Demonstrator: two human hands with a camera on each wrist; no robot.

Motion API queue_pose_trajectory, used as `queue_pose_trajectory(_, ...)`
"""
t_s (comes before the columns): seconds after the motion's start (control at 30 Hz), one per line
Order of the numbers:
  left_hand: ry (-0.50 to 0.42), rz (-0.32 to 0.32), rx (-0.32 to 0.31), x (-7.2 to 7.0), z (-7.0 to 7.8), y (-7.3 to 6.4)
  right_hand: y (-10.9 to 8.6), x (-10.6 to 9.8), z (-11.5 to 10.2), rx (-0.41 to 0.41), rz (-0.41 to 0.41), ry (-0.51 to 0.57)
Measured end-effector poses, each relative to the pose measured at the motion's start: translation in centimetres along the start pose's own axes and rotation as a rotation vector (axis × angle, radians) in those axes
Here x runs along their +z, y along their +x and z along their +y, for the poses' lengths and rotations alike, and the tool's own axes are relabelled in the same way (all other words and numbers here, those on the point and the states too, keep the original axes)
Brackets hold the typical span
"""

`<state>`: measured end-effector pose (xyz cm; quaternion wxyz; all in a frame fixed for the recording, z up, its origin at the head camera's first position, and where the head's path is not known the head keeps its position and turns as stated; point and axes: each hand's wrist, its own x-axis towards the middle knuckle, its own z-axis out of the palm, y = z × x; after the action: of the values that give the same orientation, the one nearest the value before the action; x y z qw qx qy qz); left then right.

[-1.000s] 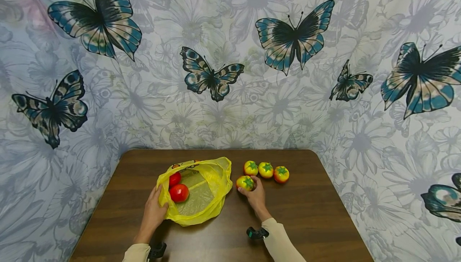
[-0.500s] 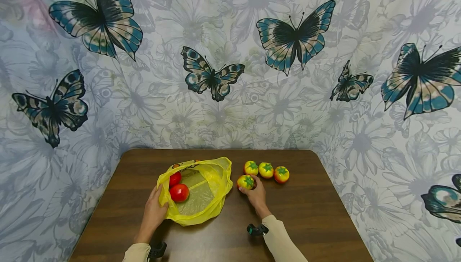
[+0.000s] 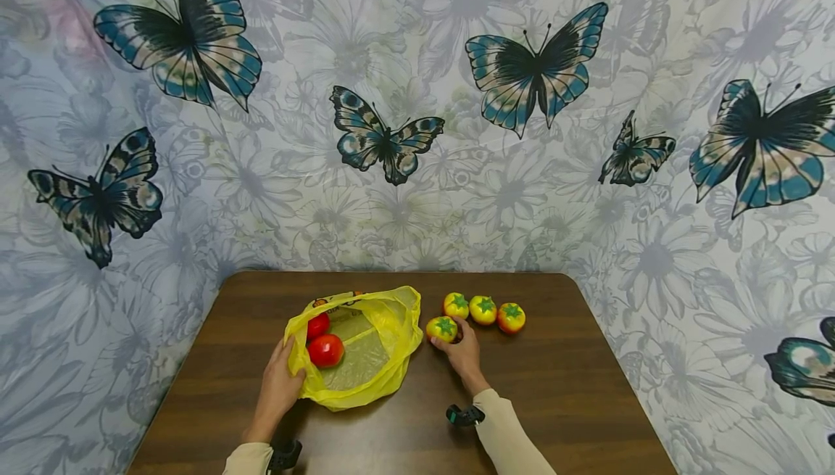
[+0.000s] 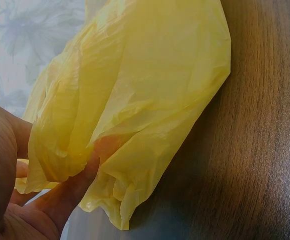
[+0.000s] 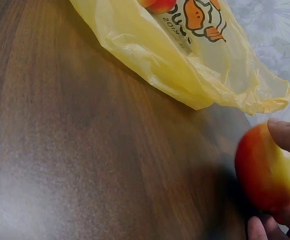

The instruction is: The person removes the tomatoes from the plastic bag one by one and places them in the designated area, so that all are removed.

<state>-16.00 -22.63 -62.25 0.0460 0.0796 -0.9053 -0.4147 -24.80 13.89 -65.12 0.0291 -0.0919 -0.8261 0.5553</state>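
Note:
A yellow plastic bag [image 3: 385,381] lies on the table with its mouth spread wide toward me. Inside, at its left, are two red tomatoes [image 3: 325,351]. My left hand [image 3: 280,381] grips the bag's left edge; in the left wrist view the thumb and fingers pinch the folded yellow film [image 4: 149,100]. Just right of the bag, my right hand [image 3: 463,353] holds a yellow-and-red tomato [image 3: 441,329] with a green star-shaped top between thumb and fingers. The right wrist view shows that tomato's red side [image 5: 262,170], apart from the bag. Whether it touches the table, I cannot tell.
Behind the right hand, a row of similar tomatoes [image 3: 483,310] stands on the brown wooden table [image 3: 554,388]. A butterfly-patterned wall covering [image 3: 417,221] rises behind the table's back edge. Both wrists wear a black strapped device [image 3: 465,415].
The tomato in my right hand has shifted very slightly left toward the bag. My left hand and the bag have stayed in place.

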Motion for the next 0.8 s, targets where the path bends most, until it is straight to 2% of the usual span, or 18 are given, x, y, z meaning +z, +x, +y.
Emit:
queue_pose_trajectory(0.43,-0.003,0.005,-0.005,-0.05,0.09,-0.11,-0.15,-0.14,0.32,0.023,-0.036,0.004)
queue_pose_trajectory(0.8,-0.002,-0.033,-0.026,-0.27,0.17,-0.01,-0.24,-0.47,0.27,0.026,-0.028,0.034)
